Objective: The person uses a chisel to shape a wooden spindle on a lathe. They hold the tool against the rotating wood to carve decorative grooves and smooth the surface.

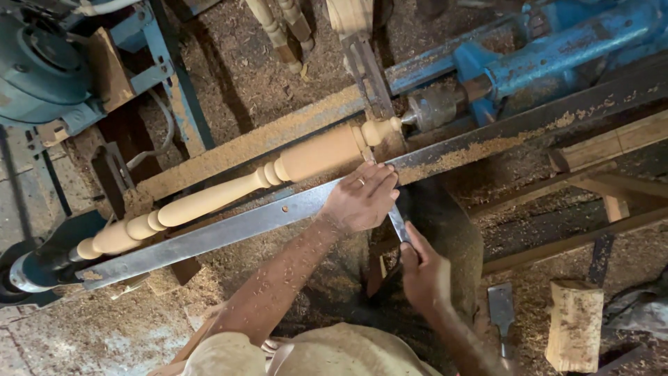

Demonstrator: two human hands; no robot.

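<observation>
Along the lathe's flat steel tool rest (229, 230), the left hand (360, 198) is pressing down on a chisel (398, 224) while the right hand (422, 271) is gripping its handle end. Stiff and sharp, the chisel is meeting the pale turned spindle (229, 191), probably light, near its bead.

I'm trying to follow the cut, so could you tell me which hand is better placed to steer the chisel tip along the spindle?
Probably the left hand: it lies on the metal tool rest, fingers over the chisel beside the turned spindle. The right hand grips the chisel's rear end, farther from the wood.
</observation>
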